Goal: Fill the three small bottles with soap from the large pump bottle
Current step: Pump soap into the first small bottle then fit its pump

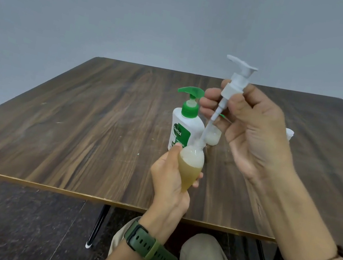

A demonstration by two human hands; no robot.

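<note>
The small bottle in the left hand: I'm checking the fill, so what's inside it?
The small bottle holds yellowish soap below and white foam near its neck. The white pump's tube dips into the opening. The left hand covers its far side and bottom.

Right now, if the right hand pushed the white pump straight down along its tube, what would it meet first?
The tube already enters the small bottle that the left hand holds, so the white pump in the right hand would probably seat its collar on that bottle's neck.
</note>
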